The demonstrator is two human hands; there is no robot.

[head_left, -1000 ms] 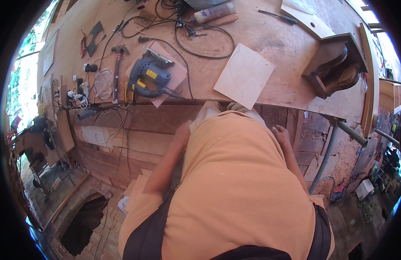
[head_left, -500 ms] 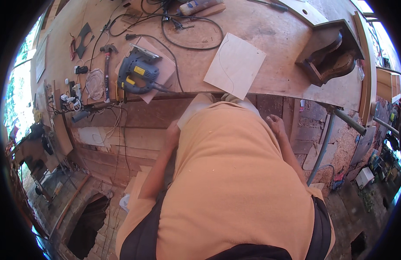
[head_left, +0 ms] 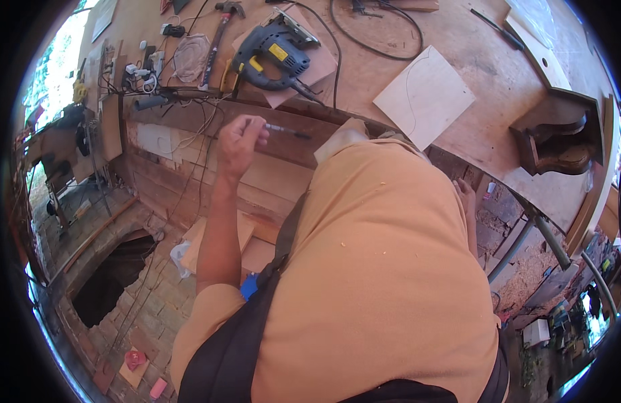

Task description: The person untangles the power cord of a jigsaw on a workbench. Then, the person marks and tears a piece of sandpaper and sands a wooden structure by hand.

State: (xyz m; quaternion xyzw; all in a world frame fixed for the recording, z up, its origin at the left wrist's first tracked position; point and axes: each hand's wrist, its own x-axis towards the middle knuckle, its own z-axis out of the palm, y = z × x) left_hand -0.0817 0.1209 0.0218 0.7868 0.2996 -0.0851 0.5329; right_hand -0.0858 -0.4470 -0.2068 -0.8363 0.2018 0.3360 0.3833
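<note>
My left hand [head_left: 240, 144] is raised over the gap before the bench, its fingers closed on a slim pen [head_left: 283, 130] whose dark end points right. My right hand [head_left: 464, 191] hangs low at my right side, partly behind my shirt; its visible fingers look loose and apart, and nothing shows in them. A pale square board [head_left: 428, 97] with a wavy line drawn on it lies at the bench's front edge. To its left a blue-grey jigsaw [head_left: 273, 57] rests on a thin pinkish board [head_left: 324, 64].
A hammer [head_left: 215, 47], power plugs [head_left: 146, 70] and cables lie on the bench [head_left: 471, 57], left. A dark carved wooden bracket [head_left: 559, 134] stands at right. Metal pipes [head_left: 542, 235] slant below the bench. A hole [head_left: 115, 275] opens in the floor, lower left.
My left hand has risen from beside my leg, and the pen now shows in it. The view has shifted, so the bench things appear further right and higher.
</note>
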